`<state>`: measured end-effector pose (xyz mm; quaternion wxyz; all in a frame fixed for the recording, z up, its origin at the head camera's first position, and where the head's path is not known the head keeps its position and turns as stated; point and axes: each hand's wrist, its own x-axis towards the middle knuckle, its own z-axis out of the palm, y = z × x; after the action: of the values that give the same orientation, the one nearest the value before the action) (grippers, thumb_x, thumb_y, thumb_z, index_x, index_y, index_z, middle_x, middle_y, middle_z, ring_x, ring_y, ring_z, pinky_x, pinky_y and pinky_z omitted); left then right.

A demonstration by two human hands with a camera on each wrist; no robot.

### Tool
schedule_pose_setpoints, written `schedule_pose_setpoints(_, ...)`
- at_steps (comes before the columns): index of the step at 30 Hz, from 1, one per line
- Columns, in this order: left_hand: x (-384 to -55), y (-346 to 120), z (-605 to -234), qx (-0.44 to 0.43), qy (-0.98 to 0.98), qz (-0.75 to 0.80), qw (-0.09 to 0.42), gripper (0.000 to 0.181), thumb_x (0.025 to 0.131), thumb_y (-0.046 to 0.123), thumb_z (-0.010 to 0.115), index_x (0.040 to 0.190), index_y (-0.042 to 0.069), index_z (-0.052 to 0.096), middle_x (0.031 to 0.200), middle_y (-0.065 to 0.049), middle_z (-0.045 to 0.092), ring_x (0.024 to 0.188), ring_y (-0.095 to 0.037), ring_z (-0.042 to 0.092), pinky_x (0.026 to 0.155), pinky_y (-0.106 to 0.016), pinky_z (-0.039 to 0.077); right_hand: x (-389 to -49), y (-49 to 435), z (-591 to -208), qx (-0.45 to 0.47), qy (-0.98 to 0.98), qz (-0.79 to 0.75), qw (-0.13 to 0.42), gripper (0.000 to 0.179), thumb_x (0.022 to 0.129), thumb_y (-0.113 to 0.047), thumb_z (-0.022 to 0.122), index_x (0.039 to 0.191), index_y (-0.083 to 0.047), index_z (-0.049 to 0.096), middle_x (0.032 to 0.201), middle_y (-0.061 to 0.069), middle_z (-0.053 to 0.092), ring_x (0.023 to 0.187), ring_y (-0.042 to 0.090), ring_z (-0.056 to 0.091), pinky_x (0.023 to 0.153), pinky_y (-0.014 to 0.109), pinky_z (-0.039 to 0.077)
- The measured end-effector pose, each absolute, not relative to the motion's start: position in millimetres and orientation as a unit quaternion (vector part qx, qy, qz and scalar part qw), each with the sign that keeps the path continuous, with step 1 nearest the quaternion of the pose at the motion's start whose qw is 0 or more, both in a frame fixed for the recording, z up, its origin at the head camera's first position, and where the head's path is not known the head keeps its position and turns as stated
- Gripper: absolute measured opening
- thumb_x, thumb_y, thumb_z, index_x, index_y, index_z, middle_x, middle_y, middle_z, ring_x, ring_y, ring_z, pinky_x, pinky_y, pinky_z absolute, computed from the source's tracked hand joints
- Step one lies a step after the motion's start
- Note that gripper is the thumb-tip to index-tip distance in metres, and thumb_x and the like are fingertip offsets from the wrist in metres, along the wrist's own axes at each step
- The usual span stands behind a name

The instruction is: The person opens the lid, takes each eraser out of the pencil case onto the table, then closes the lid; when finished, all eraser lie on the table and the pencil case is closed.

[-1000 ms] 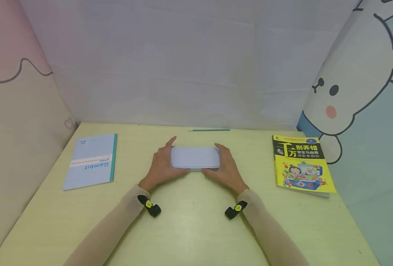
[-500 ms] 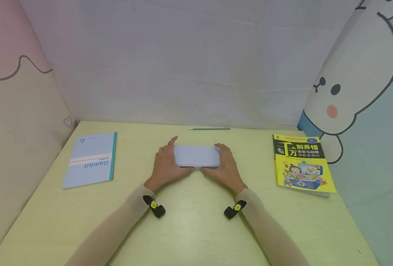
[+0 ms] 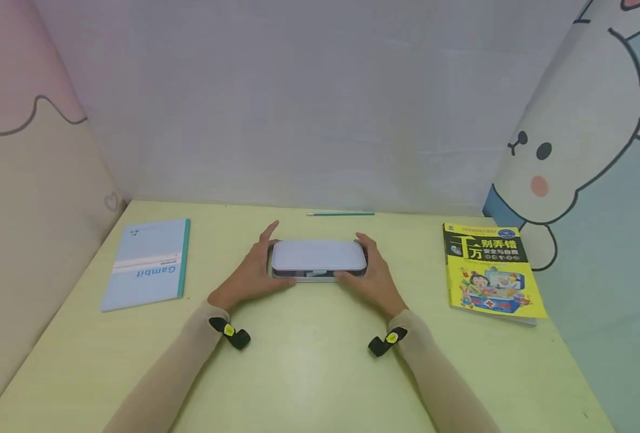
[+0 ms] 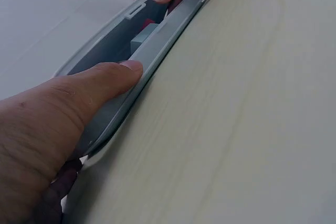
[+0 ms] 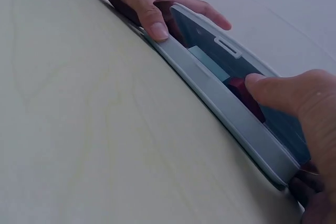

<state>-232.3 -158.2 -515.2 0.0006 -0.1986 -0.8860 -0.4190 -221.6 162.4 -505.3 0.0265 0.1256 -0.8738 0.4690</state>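
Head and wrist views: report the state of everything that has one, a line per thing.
Pencil case: partly open.
Lid: raised at the front, a gap showing below it.
Pale block: inside the pencil case.
Left hand: gripping the pencil case's left end.
Right hand: gripping its right end.
Notebook: closed, lying flat.
Yellow book: closed, front cover up.
Pencil: lying flat.

I operate in what appears to be a screened-off study space: pale sheet (image 3: 276, 108), upper centre; cartoon-printed panel (image 3: 590, 114), upper right; tabletop (image 3: 314, 373) carrying notebook (image 3: 147, 264), centre left, and illustrated book (image 3: 493, 270), centre right.
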Motion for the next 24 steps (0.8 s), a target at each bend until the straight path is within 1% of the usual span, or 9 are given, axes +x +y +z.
schedule_pose_setpoints(5,-231.8,-162.9,-514.6,-0.188,-0.888,-0.419,-0.021,0.138,0.080,0.048,0.094,0.172,0.039,-0.008,0.161,-0.023,0.050,0.149,-0.042,0.050,0.125,-0.071,0.035,-221.1,164.3,-505.3,0.112,-0.870,0.479,0.022,0.097,0.092,-0.033,0.085,0.167,-0.018,0.027,0.164,0.013,0.051,0.151,0.034,0.050,0.130,0.058,0.036)
schedule_pose_setpoints(11,-234.6,-167.1,-517.6,-0.180,-0.884,-0.431,-0.010,0.142,0.076,0.043,0.099,0.172,0.038,-0.006,0.154,-0.024,0.056,0.142,-0.041,0.057,0.124,-0.067,0.039,-225.1,163.2,-507.9,0.124,-0.863,0.488,0.032,0.091,0.097,-0.033,0.081,0.168,-0.018,0.025,0.164,0.016,0.051,0.152,0.035,0.050,0.131,0.056,0.034)
schedule_pose_setpoints(15,-236.6,-168.8,-518.5,-0.186,-0.880,-0.437,-0.008,0.142,0.077,0.040,0.099,0.171,0.039,-0.007,0.152,-0.023,0.058,0.137,-0.039,0.061,0.122,-0.066,0.041,-227.3,163.5,-507.4,0.130,-0.853,0.504,0.040,0.088,0.098,-0.032,0.079,0.167,-0.016,0.026,0.162,0.018,0.053,0.150,0.035,0.053,0.130,0.054,0.038)
schedule_pose_setpoints(17,-236.9,-168.8,-518.2,-0.186,-0.879,-0.439,-0.010,0.143,0.077,0.040,0.099,0.171,0.042,-0.009,0.152,-0.023,0.058,0.136,-0.039,0.061,0.122,-0.066,0.041,-227.8,164.1,-505.8,0.132,-0.847,0.513,0.043,0.086,0.099,-0.030,0.078,0.167,-0.017,0.027,0.161,0.019,0.054,0.148,0.036,0.055,0.128,0.054,0.040)
schedule_pose_setpoints(22,-235.4,-166.6,-516.2,-0.179,-0.881,-0.437,-0.012,0.146,0.076,0.041,0.099,0.169,0.047,-0.013,0.153,-0.026,0.057,0.137,-0.042,0.061,0.123,-0.067,0.040,-229.0,166.4,-501.4,0.125,-0.847,0.514,0.046,0.081,0.101,-0.032,0.076,0.165,-0.020,0.030,0.158,0.020,0.056,0.148,0.037,0.055,0.127,0.055,0.042)
schedule_pose_setpoints(24,-234.6,-165.2,-516.3,-0.176,-0.881,-0.439,-0.012,0.147,0.075,0.041,0.100,0.169,0.046,-0.013,0.153,-0.028,0.057,0.139,-0.043,0.060,0.123,-0.067,0.040,-229.4,167.7,-499.9,0.119,-0.849,0.513,0.044,0.080,0.101,-0.034,0.076,0.165,-0.021,0.030,0.158,0.020,0.057,0.148,0.037,0.055,0.127,0.055,0.042)
